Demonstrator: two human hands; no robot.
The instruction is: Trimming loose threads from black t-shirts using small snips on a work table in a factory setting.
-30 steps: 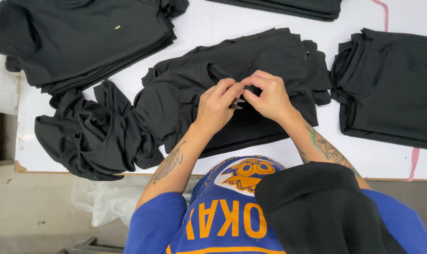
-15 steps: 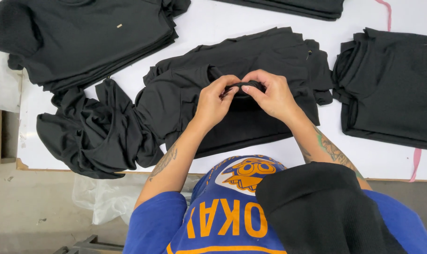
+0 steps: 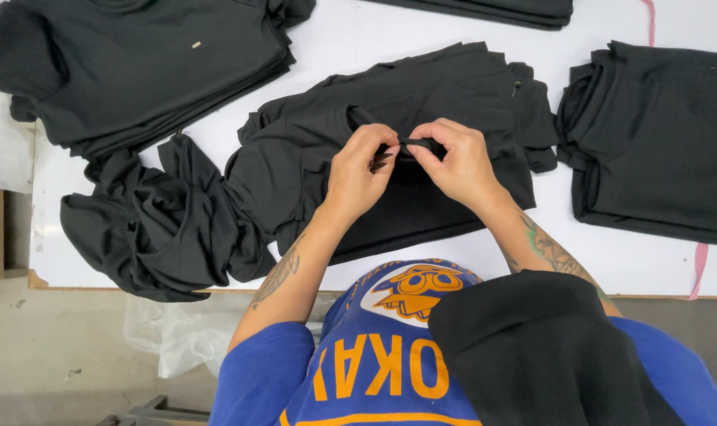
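Observation:
A black garment (image 3: 421, 102) lies spread on the white table (image 3: 358, 39) in front of me. My left hand (image 3: 357, 172) and my right hand (image 3: 453, 162) meet over its middle, both pinching a small fold of its black fabric (image 3: 412, 147) between fingers and thumbs. A small dark item shows at my left fingertips; I cannot tell what it is. Another black cloth (image 3: 532, 355) hangs over my right shoulder, over my blue shirt.
A crumpled heap of black garments (image 3: 153, 221) lies at the table's near left edge. Folded black stacks rest at the far left (image 3: 129, 63), the right (image 3: 658, 134) and the top (image 3: 492, 9). Clear plastic (image 3: 177, 339) hangs below the table edge.
Both hands stayed together on the garment, shifting slightly to the right while working the pinched fold. Nothing else moved.

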